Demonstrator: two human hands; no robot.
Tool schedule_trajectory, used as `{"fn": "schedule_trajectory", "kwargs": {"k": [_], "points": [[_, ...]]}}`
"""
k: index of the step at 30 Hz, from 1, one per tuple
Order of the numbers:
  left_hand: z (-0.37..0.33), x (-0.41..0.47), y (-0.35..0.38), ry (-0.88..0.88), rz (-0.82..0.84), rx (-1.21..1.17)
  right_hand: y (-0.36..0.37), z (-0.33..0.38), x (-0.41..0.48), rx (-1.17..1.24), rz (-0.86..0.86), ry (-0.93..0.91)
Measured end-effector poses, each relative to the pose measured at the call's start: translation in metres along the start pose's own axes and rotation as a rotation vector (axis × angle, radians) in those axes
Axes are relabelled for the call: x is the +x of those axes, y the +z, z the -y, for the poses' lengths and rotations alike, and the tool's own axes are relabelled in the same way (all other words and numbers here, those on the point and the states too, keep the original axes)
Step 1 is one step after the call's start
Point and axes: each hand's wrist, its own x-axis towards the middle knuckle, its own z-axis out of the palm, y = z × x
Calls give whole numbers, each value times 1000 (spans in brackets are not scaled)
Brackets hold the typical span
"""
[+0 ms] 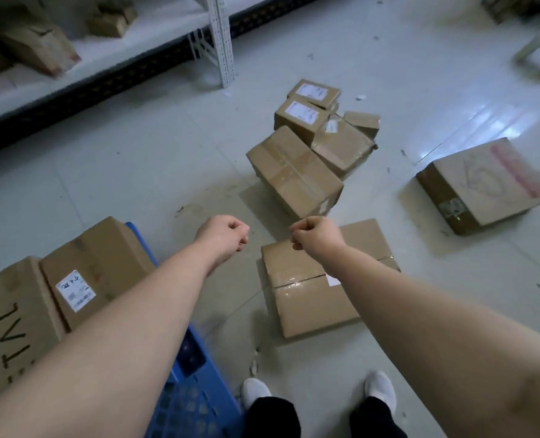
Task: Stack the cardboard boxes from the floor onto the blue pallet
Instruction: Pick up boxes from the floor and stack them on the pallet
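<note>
Head view: my left grip [222,233] and right grip [317,237] clenched, empty; nearest cardboard box [309,298] on floor [120,172] at 5 o'clock, box pile [297,172] at 12, blue pallet [192,390] at 7, shelving [218,36] at 11.

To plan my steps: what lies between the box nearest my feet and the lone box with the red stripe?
In the head view, only bare floor with a few dark specks lies between the nearest box and the red-striped box.

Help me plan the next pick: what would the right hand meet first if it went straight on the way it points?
Most likely the nearest box: the right hand hangs over its far edge. Depth is unclear, so it might instead pass to the floor just beyond.
</note>
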Motion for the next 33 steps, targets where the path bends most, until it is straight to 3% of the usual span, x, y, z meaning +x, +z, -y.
{"fn": "schedule_trajectory", "kwargs": {"k": [9, 17, 24, 33], "points": [[-87, -41, 163, -54, 38, 82, -178, -106, 21, 18, -17, 155], [-149, -52, 255, -130, 46, 102, -295, -137, 43, -3, -6, 157], [-179, -38, 268, -138, 42, 163, -320, -138, 63, 47, 12, 144], [-191, -36, 233, -116, 18, 154, -306, -109, 72, 35, 5, 141]]}}
